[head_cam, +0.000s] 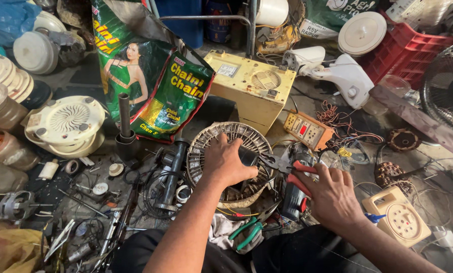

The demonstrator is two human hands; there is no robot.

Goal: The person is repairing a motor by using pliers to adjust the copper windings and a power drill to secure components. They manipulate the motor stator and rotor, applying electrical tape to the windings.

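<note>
While both hands work low over the cluttered floor, here is the call, line by line.

Left hand: the left hand [229, 162] is pressed down on the round grille [226, 151], fingers spread and curled over something dark at its middle; what it grasps under the palm I cannot tell.

Right hand: the right hand [330, 194] is clenched around the red handles of the pliers [287, 164], jaws pointing left toward the left hand's fingertips.

Grille: it lies flat on the floor, right in front of the person's knees, slats fanning out around the left hand, just below the yellow box [251, 86].

Pliers: held level, nose right at the grille's right edge, close to the dark part under the left hand.

Nearby, right: an orange switchboard [307, 130] sits just beyond the pliers, a tangle of wires [345, 124] beside it, and a cream socket plate [398, 215] lies by the right wrist.

Nearby, left: a green pouch [158, 76] leans behind the grille; a white fan housing [67, 121] rests well off to the left.

Nearby, low: green-handled cutters [249, 230] lie on a rag between the forearms.
</note>
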